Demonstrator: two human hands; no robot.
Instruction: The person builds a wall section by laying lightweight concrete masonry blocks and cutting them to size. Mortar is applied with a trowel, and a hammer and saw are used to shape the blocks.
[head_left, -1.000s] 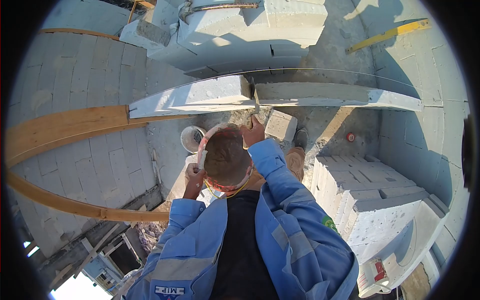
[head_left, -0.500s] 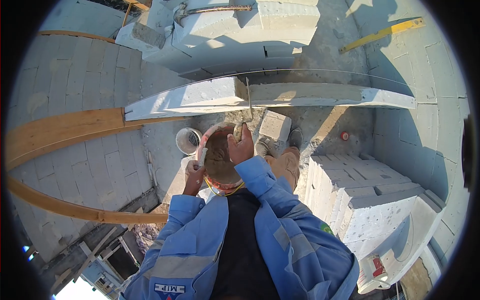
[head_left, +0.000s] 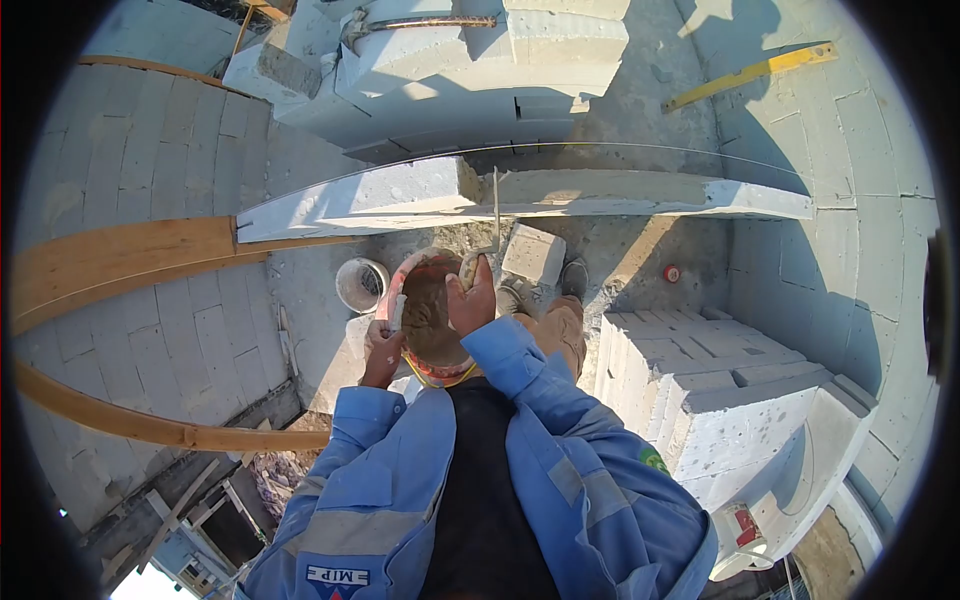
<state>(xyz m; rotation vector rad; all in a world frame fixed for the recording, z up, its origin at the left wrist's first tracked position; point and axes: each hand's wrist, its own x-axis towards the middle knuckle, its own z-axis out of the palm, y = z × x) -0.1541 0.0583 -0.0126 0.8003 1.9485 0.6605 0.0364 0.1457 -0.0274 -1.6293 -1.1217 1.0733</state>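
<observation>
Clock directions read from the bucket's centre, 12 toward the top of the head view.

Bucket: red-and-pale round bucket (head_left: 405, 270), in front of the wearer's torso; holds wet grey-brown mortar (head_left: 428, 322), surface uneven.

Left hand (head_left: 382, 350): at 8 o'clock on the rim, fingers curled. A short white stick-like piece (head_left: 397, 313) stands just above them; cannot tell whether it is pinched or only touched.

Right hand (head_left: 471, 302): at 2 to 3 o'clock, above the bucket's edge, fingers wrapped round the pale, mortar-smeared handle of a thin metal trowel (head_left: 497, 215). Blade seen nearly edge-on, pointing to 12 o'clock, its tip overlapping the low, long wall of white blocks (head_left: 640, 182); contact cannot be told.

Surroundings:
- 10 o'clock, just beside: small whitish round pail (head_left: 361, 285).
- 2 o'clock, near: pale grey rectangular block (head_left: 534, 254) on the floor, a dark boot (head_left: 574, 280) beside it.
- 3 o'clock, well apart: small red round object (head_left: 671, 273) on the floor.
- Between 3 and 4: stack of white rectangular blocks (head_left: 720, 400).
- Toward 2, far off: long yellow straight bar (head_left: 750, 77).
- Between 9 and 10: curved-looking orange-brown wooden beam (head_left: 130, 255).
</observation>
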